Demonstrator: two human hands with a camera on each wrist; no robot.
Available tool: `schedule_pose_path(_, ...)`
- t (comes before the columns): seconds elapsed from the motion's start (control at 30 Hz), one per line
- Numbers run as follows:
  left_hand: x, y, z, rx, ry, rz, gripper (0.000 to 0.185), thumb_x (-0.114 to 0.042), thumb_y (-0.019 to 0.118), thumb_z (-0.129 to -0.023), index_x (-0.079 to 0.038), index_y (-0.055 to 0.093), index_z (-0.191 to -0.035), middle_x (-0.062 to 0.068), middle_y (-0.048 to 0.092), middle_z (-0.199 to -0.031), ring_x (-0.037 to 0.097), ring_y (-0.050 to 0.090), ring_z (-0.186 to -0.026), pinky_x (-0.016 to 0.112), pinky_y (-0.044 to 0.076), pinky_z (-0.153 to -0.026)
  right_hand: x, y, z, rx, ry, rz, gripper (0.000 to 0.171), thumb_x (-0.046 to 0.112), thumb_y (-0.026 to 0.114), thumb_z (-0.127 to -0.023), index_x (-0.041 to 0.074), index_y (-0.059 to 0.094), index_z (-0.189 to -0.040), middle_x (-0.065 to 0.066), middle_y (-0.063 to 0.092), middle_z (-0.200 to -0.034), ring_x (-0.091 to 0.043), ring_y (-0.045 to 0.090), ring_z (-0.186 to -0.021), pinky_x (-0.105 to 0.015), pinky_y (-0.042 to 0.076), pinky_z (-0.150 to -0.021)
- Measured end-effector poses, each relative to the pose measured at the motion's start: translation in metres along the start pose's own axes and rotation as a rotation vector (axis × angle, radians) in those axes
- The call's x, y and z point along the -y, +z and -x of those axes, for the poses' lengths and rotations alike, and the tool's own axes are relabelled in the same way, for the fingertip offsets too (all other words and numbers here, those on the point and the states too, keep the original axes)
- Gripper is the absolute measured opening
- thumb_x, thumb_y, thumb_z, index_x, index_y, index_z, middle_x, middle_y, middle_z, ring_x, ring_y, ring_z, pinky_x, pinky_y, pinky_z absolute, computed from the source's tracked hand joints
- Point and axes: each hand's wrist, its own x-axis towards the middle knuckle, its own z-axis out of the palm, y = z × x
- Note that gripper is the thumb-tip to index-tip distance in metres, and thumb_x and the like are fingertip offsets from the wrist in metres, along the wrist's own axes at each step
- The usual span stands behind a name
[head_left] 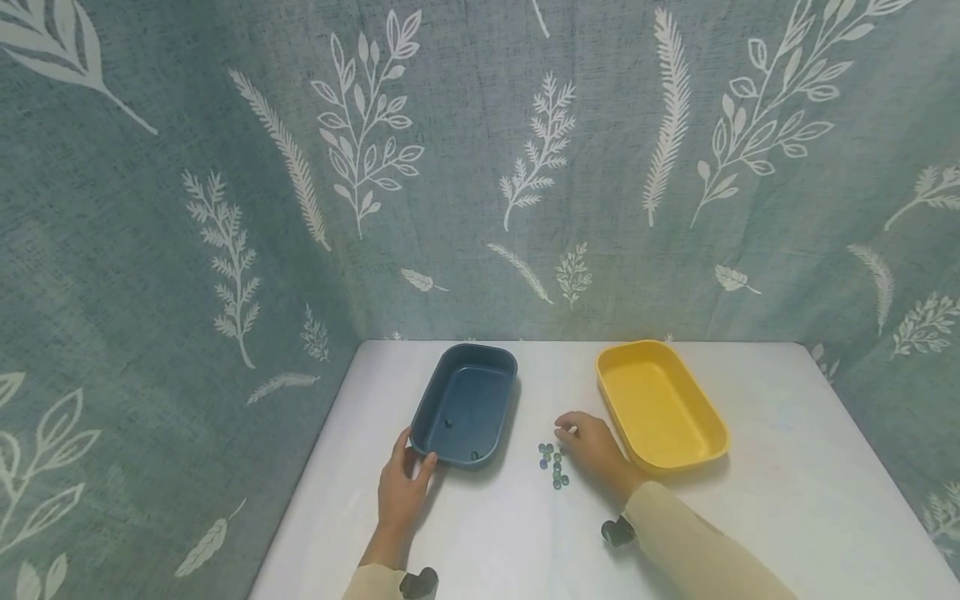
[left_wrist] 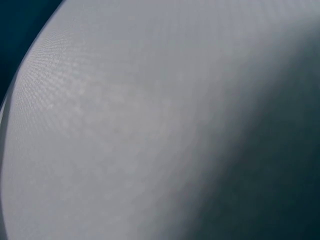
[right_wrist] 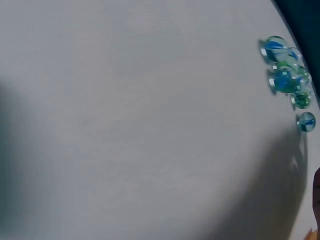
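Note:
At the near left corner of a dark blue tray [head_left: 468, 392], my left hand [head_left: 401, 492] holds the rim between thumb and fingers. Two small dark items, probably marbles [head_left: 475, 456], lie inside that tray. Several clear glass marbles [right_wrist: 284, 80] with blue and green swirls sit clustered on the white table [head_left: 495, 533]. Just beyond and right of these marbles [head_left: 557, 468], my right hand [head_left: 592, 446] hovers with fingers loosely bent. No marble shows between its fingertips. The left wrist view holds only blurred tabletop and dark areas.
A yellow tray [head_left: 660, 400] stands to the right, close beside my right forearm. Patterned green-grey cloth [head_left: 465, 167] hangs behind the table and along both sides. Dark devices [head_left: 618, 531] are strapped at both wrists.

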Motion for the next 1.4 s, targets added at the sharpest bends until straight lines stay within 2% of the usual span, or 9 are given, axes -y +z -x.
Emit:
schedule_pose_path(0.13,0.001,0.000,-0.001,0.012,0.005,0.011,0.069,-0.052,0.058,-0.082,-0.032,0.028,-0.141,0.002,0.042,-0.141,0.029,0.040,-0.128,0.052,0.032,-0.104,-0.005,0.000,0.009,0.024,-0.001,0.023,0.016,0.032,0.057,-0.088,0.025,0.062,-0.102,0.009,0.063,-0.097,-0.010,0.057,-0.092,-0.035,0.048,-0.087)
schedule_pose_path(0.23,0.001,-0.001,-0.002,0.029,-0.002,0.014,0.068,-0.053,0.057,-0.082,-0.037,0.025,-0.140,0.001,0.039,-0.142,0.028,0.038,-0.130,0.050,0.031,-0.105,-0.009,0.001,0.013,0.029,-0.033,0.049,0.015,0.031,0.058,-0.088,0.026,0.064,-0.101,0.008,0.064,-0.101,-0.012,0.058,-0.099,-0.036,0.047,-0.091)
schedule_pose_path(0.33,0.001,-0.001,-0.002,0.032,-0.004,0.019,0.068,-0.052,0.057,-0.083,-0.036,0.026,-0.141,0.002,0.039,-0.142,0.028,0.038,-0.130,0.050,0.030,-0.106,-0.013,0.002,0.016,0.030,-0.069,0.058,0.014,0.030,0.059,-0.087,0.026,0.065,-0.099,0.007,0.066,-0.102,-0.015,0.059,-0.104,-0.037,0.046,-0.093)
schedule_pose_path(0.47,0.002,0.001,-0.001,0.025,-0.003,0.009,0.068,-0.053,0.057,-0.083,-0.033,0.026,-0.141,0.002,0.041,-0.141,0.027,0.039,-0.129,0.050,0.031,-0.105,-0.014,0.001,0.019,0.032,-0.092,0.073,0.012,0.030,0.059,-0.087,0.028,0.066,-0.097,0.008,0.068,-0.095,-0.014,0.062,-0.097,-0.036,0.048,-0.089)
schedule_pose_path(0.57,0.001,0.000,0.000,0.022,-0.008,0.010,0.068,-0.053,0.057,-0.082,-0.036,0.026,-0.141,0.001,0.041,-0.141,0.027,0.039,-0.129,0.050,0.031,-0.105,-0.013,0.001,0.021,0.032,-0.097,0.089,0.012,0.032,0.059,-0.086,0.029,0.066,-0.096,0.009,0.068,-0.092,-0.014,0.062,-0.094,-0.037,0.049,-0.087)
schedule_pose_path(0.8,-0.002,-0.002,0.000,0.009,-0.016,-0.006,0.069,-0.053,0.058,-0.081,-0.034,0.028,-0.140,0.005,0.044,-0.139,0.032,0.042,-0.126,0.053,0.031,-0.104,-0.005,0.004,0.024,0.054,-0.061,0.159,0.017,0.041,0.059,-0.085,0.031,0.065,-0.097,0.010,0.067,-0.098,-0.017,0.060,-0.100,-0.040,0.047,-0.090)
schedule_pose_path(0.93,-0.002,-0.002,0.001,0.010,0.003,0.004,0.068,-0.052,0.058,-0.082,-0.036,0.027,-0.140,0.005,0.044,-0.139,0.031,0.042,-0.126,0.052,0.032,-0.104,-0.004,0.005,0.024,0.036,-0.083,0.208,0.017,0.040,0.060,-0.084,0.030,0.066,-0.096,0.011,0.068,-0.096,-0.016,0.061,-0.098,-0.039,0.047,-0.089)
schedule_pose_path(1.17,0.000,0.000,0.001,0.004,0.028,0.012,0.069,-0.051,0.059,-0.082,-0.035,0.027,-0.141,0.004,0.042,-0.140,0.031,0.041,-0.127,0.053,0.032,-0.103,-0.007,0.004,0.024,0.043,-0.105,0.211,0.018,0.038,0.061,-0.084,0.029,0.065,-0.099,0.009,0.068,-0.096,-0.016,0.062,-0.096,-0.039,0.049,-0.087)
schedule_pose_path(1.4,0.000,0.000,0.001,0.000,0.004,0.008,0.068,-0.052,0.058,-0.082,-0.036,0.027,-0.140,0.003,0.044,-0.139,0.031,0.041,-0.127,0.053,0.032,-0.103,-0.008,0.003,0.024,0.057,-0.091,0.203,0.020,0.037,0.062,-0.083,0.030,0.065,-0.101,0.009,0.067,-0.091,-0.014,0.061,-0.091,-0.039,0.049,-0.084)
